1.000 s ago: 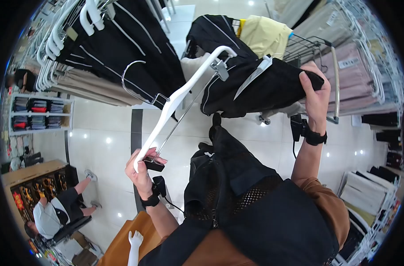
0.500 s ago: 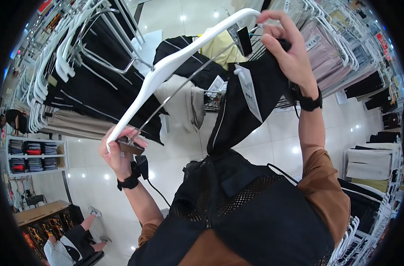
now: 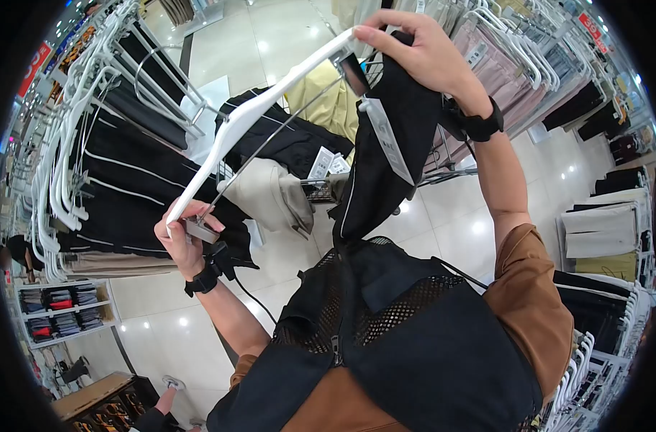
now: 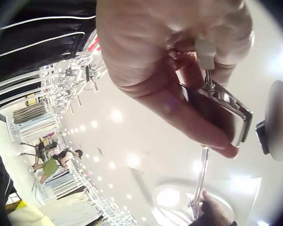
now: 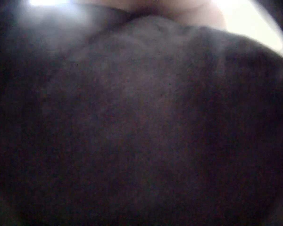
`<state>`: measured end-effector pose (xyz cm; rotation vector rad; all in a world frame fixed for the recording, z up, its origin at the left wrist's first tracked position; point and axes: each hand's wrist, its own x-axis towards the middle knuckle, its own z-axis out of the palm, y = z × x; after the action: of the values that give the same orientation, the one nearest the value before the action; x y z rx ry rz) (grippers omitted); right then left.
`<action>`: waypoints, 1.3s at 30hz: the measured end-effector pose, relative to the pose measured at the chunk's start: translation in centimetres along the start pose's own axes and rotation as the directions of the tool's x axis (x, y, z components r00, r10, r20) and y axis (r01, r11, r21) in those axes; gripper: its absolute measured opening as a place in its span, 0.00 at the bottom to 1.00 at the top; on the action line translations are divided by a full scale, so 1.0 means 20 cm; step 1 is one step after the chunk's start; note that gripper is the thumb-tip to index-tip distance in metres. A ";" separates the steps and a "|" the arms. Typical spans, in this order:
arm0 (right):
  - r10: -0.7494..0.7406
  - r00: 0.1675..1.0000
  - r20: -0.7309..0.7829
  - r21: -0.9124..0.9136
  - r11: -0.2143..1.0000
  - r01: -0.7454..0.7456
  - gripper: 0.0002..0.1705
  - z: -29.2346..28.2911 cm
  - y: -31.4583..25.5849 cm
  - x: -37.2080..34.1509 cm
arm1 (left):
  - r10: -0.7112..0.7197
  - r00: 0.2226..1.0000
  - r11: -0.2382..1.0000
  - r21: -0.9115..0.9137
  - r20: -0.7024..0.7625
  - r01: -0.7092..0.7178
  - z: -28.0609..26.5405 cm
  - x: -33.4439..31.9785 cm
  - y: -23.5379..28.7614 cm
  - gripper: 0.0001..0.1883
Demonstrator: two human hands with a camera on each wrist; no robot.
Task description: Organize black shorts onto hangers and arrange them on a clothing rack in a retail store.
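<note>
A white hanger [image 3: 233, 131] with a metal clip bar spans between both hands at a slant. My left hand [image 3: 182, 237] grips its lower left end; in the left wrist view the fingers curl round the metal clip [image 4: 231, 106] there. At the upper right end, my right hand [image 3: 427, 56] pinches the tip of the hanger. From this same hand hangs a black garment [image 3: 410, 108] with white piping and a long white tag [image 3: 387, 140]. The other clip [image 3: 354, 74] sits beside the garment's top edge. Black cloth [image 5: 141, 122] fills most of the right wrist view.
A wire basket [image 3: 317, 191] below carries a black garment [image 3: 270, 122], a yellow one [image 3: 320, 101] and a beige one [image 3: 270, 191]. Racks of black trousers [image 3: 126, 173] stand at left, pink trousers [image 3: 479, 79] at upper right. Folded clothes fill a white shelf [image 3: 110, 302] at lower left.
The right hand has come from the garment's far end to the hanger's right tip, bringing the garment closer. The left hand and hanger have shifted leftward and up.
</note>
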<state>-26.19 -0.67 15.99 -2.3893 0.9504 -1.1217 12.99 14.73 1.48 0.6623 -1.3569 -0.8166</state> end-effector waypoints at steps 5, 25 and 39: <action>0.002 0.992 0.130 0.118 0.993 -0.018 0.24 0.04 0.12 -0.04 | -0.053 0.999 0.992 -0.112 -0.006 0.052 -0.03 -0.02 -0.08 0.31; 0.066 0.978 -0.199 0.353 0.935 0.009 0.28 -0.02 0.14 -0.04 | -0.550 0.816 0.440 -0.769 0.178 0.463 0.58 0.15 -0.99 0.38; 0.545 0.559 -0.624 0.612 0.787 -0.084 0.30 0.08 0.35 -0.34 | -0.320 0.947 0.946 -0.057 -0.014 0.318 0.84 0.46 -0.55 0.12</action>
<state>-31.10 -0.91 7.37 -1.1426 1.0763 -1.9988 -4.75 1.76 -0.23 0.8599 -1.2171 -1.0972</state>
